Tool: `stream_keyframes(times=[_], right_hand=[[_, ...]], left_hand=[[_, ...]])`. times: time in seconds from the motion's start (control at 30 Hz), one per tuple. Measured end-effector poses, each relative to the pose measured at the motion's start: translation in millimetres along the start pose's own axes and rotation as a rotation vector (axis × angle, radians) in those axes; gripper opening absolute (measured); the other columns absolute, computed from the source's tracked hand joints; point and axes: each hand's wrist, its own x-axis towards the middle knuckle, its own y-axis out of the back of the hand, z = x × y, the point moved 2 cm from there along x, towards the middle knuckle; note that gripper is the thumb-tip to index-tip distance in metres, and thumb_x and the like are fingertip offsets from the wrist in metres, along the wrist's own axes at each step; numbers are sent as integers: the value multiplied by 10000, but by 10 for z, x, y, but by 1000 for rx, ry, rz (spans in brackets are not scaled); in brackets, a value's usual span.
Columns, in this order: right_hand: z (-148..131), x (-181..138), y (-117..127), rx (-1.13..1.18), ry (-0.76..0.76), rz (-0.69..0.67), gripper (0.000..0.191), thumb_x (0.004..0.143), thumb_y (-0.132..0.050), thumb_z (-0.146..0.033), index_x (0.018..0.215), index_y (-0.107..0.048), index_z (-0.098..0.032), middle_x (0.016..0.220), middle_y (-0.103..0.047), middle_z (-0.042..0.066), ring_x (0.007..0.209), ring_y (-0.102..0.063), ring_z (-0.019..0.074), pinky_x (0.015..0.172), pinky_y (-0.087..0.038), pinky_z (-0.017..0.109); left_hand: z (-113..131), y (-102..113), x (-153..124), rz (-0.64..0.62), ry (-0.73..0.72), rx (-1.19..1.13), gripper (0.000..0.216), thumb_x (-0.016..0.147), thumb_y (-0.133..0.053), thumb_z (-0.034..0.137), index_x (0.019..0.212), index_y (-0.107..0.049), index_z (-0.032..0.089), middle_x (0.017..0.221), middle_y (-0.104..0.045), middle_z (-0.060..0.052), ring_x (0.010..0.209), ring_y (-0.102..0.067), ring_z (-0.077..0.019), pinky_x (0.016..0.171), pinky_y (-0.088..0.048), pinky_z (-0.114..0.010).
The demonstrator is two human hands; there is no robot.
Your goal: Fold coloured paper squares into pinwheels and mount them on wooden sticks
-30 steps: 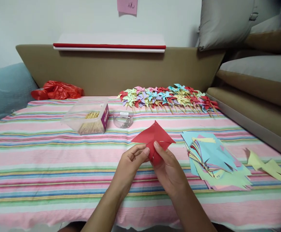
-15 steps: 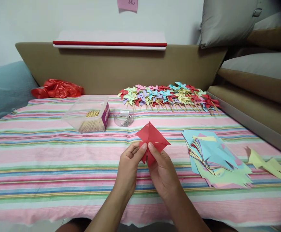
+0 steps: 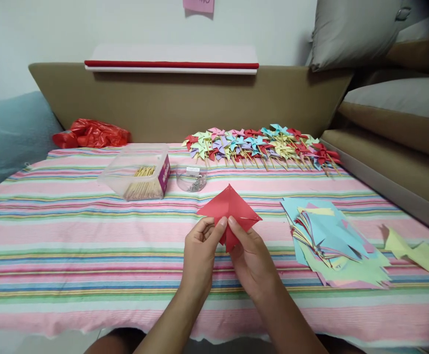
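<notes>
A red paper square (image 3: 226, 200) with slits running in from its corners is held up between both hands, over the front middle of the cloth. My left hand (image 3: 202, 246) pinches its lower left part, thumb on top and fingers curled behind. From the right, my right hand (image 3: 250, 253) grips the lower part, its thumb tip beside the left thumb. Small holes show near the top and right corners. The lower part of the paper is partly hidden by the thumbs. Ahead stand a clear tub of wooden sticks (image 3: 142, 184) and a round clear dish of small metal pins (image 3: 196, 183).
Many finished paper pinwheels (image 3: 259, 145) lie along the back. At right is a stack of cut coloured paper (image 3: 332, 241), with a loose yellow-green piece (image 3: 413, 250) beyond it. A red plastic bag (image 3: 96, 133) sits back left. A striped cloth (image 3: 70, 241) covers the surface.
The paper's left corner now spreads out flat to the left, where it was folded in before. Both hands keep their pinch. The whole view has shifted slightly.
</notes>
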Motion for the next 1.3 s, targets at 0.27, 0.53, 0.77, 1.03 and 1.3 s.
stream_keyframes(times=[0.27, 0.53, 0.77, 1.03, 1.3], right_hand=[[-165, 11, 151, -468, 284, 25, 500, 897, -655, -350, 1351, -449, -319, 1195, -663, 49, 990, -668, 195, 910, -538, 421], [-262, -81, 153, -1315, 811, -136, 118, 893, -678, -300, 993, -739, -293, 1500, -369, 84, 1246, -517, 290, 995, -472, 508], [-266, -71, 118, -1162, 694, -44, 123, 918, -647, -342, 893, -744, -270, 1342, -525, 92, 1336, -479, 287, 1094, -408, 511], [-168, -14, 150, -923, 480, 95, 208, 875, -658, -430, 864, -718, -232, 1208, -573, 98, 1232, -564, 283, 1002, -517, 443], [-153, -47, 81, -847, 432, 150, 208, 869, -674, -414, 830, -664, -210, 1043, -561, 55, 915, -648, 205, 832, -572, 384]], left_hand=[[106, 103, 58, 141, 41, -166, 246, 750, -847, 313, 806, -664, 159, 798, -670, 23, 690, -588, -73, 627, -474, -166], [142, 157, 80, 148, 46, -187, 238, 752, -839, 299, 807, -654, 159, 805, -656, 13, 719, -597, -90, 648, -490, -184], [116, 117, 37, 130, 55, -106, 249, 749, -840, 314, 786, -652, 155, 698, -580, 36, 619, -495, -71, 596, -424, -186], [87, 80, 15, 82, 46, -28, 237, 752, -838, 326, 791, -671, 161, 717, -617, 22, 668, -521, -91, 667, -438, -216], [72, 49, -8, 57, 36, -22, 205, 758, -836, 311, 791, -697, 165, 756, -660, 10, 705, -552, -101, 697, -455, -224]])
